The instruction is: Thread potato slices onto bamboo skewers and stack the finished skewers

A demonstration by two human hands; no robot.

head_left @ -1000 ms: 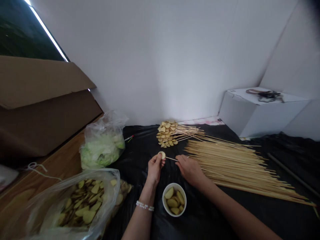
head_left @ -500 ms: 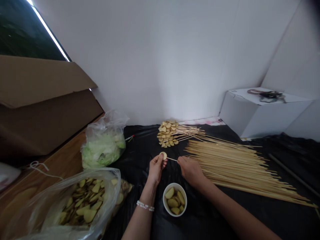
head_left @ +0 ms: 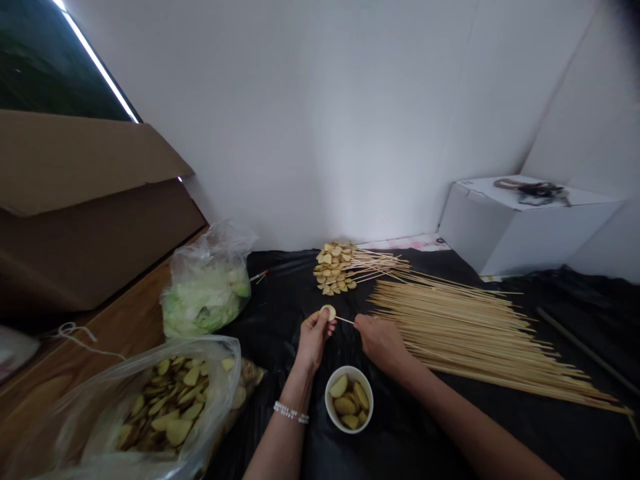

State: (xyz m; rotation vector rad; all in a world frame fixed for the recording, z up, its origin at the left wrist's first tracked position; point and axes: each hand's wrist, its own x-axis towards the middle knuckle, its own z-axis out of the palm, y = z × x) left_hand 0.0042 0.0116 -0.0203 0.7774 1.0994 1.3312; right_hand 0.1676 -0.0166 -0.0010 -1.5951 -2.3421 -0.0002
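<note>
Black sheeting covers my desk, with white walls at twelve. My left hand pinches a potato slice, and my right hand grips the skewer meeting it. Bowl at six, bare skewers at three, bagged slices at eight.

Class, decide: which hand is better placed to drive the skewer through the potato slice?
Right: the right hand grips the skewer, its tip at the potato slice pinched by the left hand.

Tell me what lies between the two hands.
Head view: one bamboo skewer bridges them, from the potato slice in the left hand to the right hand.
</note>
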